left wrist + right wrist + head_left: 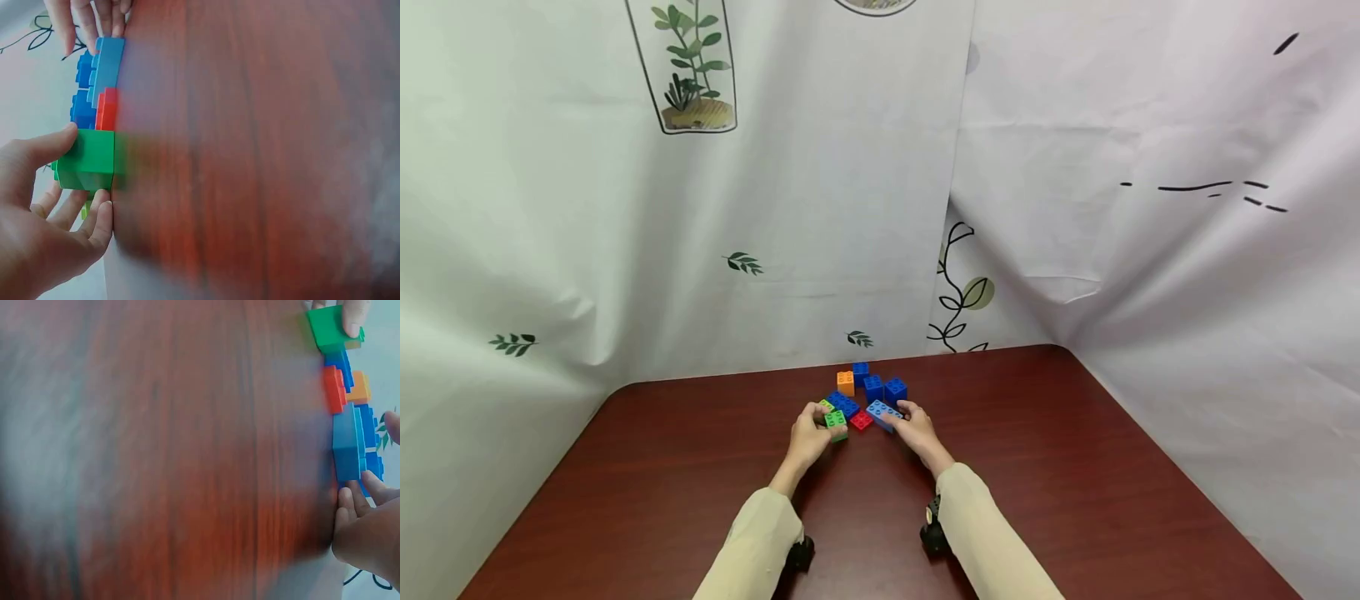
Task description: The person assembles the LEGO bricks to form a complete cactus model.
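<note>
My left hand holds a green toy brick, thumb on one side and fingers on the other, at the near left of a brick cluster. At the near right, my right hand is at a light blue long brick. In the right wrist view its thumb stands raised apart from that brick, while a fingertip is right at the brick's end. A red brick lies between the two hands. Behind it are a dark blue long brick and a partly hidden lime brick.
An orange brick and several blue bricks stand toward the back of the cluster. The dark red-brown table ends just behind them at a white printed curtain.
</note>
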Demonstrator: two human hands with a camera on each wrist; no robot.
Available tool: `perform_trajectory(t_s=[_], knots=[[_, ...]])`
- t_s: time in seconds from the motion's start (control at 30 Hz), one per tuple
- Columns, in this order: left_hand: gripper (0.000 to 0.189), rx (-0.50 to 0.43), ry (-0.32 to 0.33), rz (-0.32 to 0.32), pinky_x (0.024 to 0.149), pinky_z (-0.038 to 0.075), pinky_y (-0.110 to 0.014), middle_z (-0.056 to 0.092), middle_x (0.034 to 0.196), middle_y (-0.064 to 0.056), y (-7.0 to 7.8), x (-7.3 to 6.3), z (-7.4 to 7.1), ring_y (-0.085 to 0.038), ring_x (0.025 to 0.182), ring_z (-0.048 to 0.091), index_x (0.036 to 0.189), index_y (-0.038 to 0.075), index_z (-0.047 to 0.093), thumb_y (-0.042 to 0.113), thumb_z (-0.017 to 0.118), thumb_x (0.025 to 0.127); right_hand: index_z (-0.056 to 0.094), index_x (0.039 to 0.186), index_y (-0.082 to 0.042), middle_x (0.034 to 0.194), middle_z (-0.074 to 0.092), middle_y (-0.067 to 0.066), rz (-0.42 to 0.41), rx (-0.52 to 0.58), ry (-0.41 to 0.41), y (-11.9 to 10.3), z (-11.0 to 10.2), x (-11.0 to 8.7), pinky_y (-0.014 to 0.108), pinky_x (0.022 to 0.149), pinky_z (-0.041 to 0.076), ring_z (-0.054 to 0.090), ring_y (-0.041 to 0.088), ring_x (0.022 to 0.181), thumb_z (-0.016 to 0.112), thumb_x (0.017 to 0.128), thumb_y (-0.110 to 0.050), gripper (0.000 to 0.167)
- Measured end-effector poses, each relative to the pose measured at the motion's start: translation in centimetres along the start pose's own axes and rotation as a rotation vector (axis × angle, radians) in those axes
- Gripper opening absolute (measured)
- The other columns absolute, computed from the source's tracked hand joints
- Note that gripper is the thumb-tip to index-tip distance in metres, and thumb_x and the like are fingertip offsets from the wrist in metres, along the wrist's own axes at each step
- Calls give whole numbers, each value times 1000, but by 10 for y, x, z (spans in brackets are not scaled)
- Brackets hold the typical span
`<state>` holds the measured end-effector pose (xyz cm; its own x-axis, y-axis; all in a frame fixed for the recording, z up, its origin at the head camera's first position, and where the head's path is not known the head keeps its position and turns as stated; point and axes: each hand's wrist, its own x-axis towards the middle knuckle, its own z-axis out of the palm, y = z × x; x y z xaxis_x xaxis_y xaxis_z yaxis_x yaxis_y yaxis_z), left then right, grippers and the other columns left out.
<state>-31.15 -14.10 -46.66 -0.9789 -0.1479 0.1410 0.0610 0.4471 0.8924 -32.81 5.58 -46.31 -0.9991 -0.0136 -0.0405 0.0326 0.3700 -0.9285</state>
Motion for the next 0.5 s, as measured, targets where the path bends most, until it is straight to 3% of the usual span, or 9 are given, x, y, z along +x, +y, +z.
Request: perform_trajectory(t_s=[0.27, 0.5], knots=[[39, -3, 3, -11, 78, 56, -37, 63, 104, -22, 5, -10, 5, -27, 89, 62, 105, -4, 55, 9, 80, 78, 51, 138, -3, 140, 50, 23, 63, -47, 51, -2, 6, -1, 55, 107, 40, 45, 39, 127, 69, 89, -33, 60], [41, -45, -50, -43, 84, 56, -39, 63, 107, -21, 6, -15, 8, -28, 95, 62, 107, -3, 55, 9, 80, 77, 55, 134, -3, 138, 50, 22, 10, -85, 102, 3, 11, -3, 58, 106, 35, 41, 39, 126, 72, 87, -30, 57]])
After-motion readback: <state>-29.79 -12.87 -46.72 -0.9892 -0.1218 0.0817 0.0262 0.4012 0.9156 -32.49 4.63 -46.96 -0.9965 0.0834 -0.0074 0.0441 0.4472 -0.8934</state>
